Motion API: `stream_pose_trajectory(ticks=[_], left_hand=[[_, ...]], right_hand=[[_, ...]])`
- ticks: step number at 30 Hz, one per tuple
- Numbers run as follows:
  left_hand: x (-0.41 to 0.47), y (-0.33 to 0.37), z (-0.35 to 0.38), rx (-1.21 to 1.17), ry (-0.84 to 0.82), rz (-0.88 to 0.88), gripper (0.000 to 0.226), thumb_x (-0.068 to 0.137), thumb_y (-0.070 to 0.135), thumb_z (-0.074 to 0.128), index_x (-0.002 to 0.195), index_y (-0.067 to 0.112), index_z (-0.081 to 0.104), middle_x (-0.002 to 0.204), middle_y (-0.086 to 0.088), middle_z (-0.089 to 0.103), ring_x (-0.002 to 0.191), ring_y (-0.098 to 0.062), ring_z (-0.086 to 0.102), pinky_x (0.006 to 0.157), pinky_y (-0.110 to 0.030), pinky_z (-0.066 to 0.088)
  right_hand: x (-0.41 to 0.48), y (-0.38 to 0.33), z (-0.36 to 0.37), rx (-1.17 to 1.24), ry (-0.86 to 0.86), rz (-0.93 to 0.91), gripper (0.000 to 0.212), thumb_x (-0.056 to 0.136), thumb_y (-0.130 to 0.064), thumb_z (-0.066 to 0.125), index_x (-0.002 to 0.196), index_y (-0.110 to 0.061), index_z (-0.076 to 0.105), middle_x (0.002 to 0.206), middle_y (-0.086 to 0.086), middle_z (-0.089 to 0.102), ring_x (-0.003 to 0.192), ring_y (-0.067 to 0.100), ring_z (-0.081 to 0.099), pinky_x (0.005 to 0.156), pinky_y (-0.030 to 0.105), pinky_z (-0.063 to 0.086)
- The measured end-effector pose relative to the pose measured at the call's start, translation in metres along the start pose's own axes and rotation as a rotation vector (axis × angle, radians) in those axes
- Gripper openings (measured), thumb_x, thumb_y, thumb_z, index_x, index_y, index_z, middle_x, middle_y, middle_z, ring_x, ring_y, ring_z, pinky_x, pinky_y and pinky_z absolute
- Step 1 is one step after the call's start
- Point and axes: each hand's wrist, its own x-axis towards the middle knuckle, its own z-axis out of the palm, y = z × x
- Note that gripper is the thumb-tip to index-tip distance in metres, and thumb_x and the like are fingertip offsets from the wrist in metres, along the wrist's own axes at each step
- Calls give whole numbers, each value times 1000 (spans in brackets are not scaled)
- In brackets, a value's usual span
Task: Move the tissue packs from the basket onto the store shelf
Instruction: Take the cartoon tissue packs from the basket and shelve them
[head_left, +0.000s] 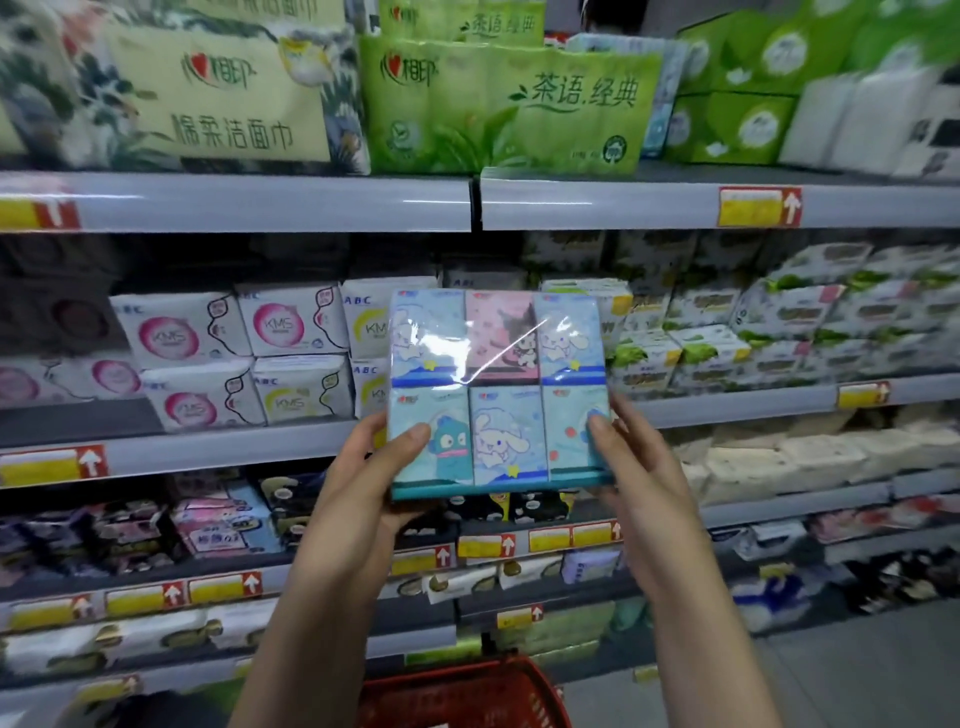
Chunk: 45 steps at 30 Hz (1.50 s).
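"Blue and pink tissue pack (498, 392), is it on the shelf yet?"

"Not yet. I have it up in the air in front of the middle shelf (234, 452), level with the white packets (244, 358) stacked there. It touches nothing but my hands. It is out of the red basket (467, 691), which sits low down between my forearms."

"So how far along are we?"

"Mid-carry, I would say. The lift out is done for this pack, and setting it down is left. I can't tell whether more packs wait in the basket, since only its rim and a bit of mesh show."

"How are the hands placed?"

"Both are raised, forearms reaching up and forward. My left hand (363, 467) grips the lower left corner, thumb pressed on the front, fingers tucked behind where I can't see them. My right hand (639, 467) mirrors it on the lower right corner, thumb on the front, fingers clamped round the side edge. The pack stands upright, printed face toward me, very slightly askew."
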Motion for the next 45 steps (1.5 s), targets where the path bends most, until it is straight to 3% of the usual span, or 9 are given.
stream_pose_trajectory(ticks=[6, 10, 15, 20, 26, 30, 35, 41, 45], left_hand=[[5, 10, 7, 2, 58, 69, 58, 68, 32, 68, 123, 17, 55, 112, -7, 70, 96, -19, 71, 72, -36, 57], [3, 16, 17, 63, 90, 129, 57, 68, 32, 69, 122, 21, 54, 96, 2, 74, 89, -14, 72, 74, -34, 56], [0, 17, 29, 121, 105, 181, 44, 67, 24, 72, 108, 26, 56, 89, 5, 76, 78, -12, 73, 56, -20, 55], [-5, 12, 39, 167, 139, 231, 38, 68, 21, 75, 100, 33, 57, 93, 7, 75, 83, -9, 72, 60, -16, 54], [-9, 11, 49, 305, 100, 259, 44, 65, 29, 79, 98, 39, 52, 96, 16, 69, 87, 0, 69, 68, -20, 56], [-12, 21, 49, 422, 12, 247, 63, 46, 54, 73, 105, 40, 57, 105, 16, 69, 92, -5, 68, 78, -35, 58], [-3, 25, 29, 423, 133, 239, 41, 69, 31, 73, 107, 32, 55, 109, 14, 63, 96, 1, 62, 60, -10, 48], [9, 16, 1, 342, 198, 109, 55, 72, 34, 71, 122, 23, 50, 124, 4, 55, 112, -18, 55, 94, -41, 46], [8, 15, -1, 139, 116, -62, 56, 69, 32, 68, 122, 19, 57, 114, -2, 69, 99, -18, 66, 75, -40, 54]], right_hand=[[-5, -2, 16, -641, 34, -445, 65, 78, -66, 54, 132, -65, 18, 146, -29, 27, 136, -5, 27, 110, 34, 34], [-2, 21, 35, -1131, -21, -849, 83, 83, -55, 52, 149, -37, 4, 157, -12, 14, 146, 12, 10, 117, 50, 16], [6, 45, 53, -1192, -17, -952, 94, 78, -23, 67, 150, -23, 6, 157, 2, 12, 147, 20, 8, 115, 50, 6], [9, 61, 58, -1145, 59, -962, 108, 66, -4, 74, 150, -17, 8, 156, 9, 14, 147, 24, 9, 117, 49, 4], [14, 67, 58, -844, 106, -946, 106, 61, 3, 65, 147, -27, 12, 159, -12, 5, 146, 15, 10, 114, 50, 15], [8, 53, 63, -332, 141, -565, 91, 72, -6, 70, 136, -56, 28, 146, -14, 37, 131, 9, 42, 97, 33, 49], [14, 42, 61, 253, 212, -111, 66, 77, 2, 69, 120, -44, 48, 124, -6, 59, 111, 13, 59, 93, 37, 51], [16, 35, 66, 924, 64, 104, 89, 40, -14, 90, 123, -26, 60, 121, 7, 67, 105, 29, 66, 89, 50, 48], [13, 31, 75, 1084, -72, 87, 73, 15, -15, 95, 87, -19, 79, 103, 11, 73, 87, 29, 72, 65, 48, 58]])
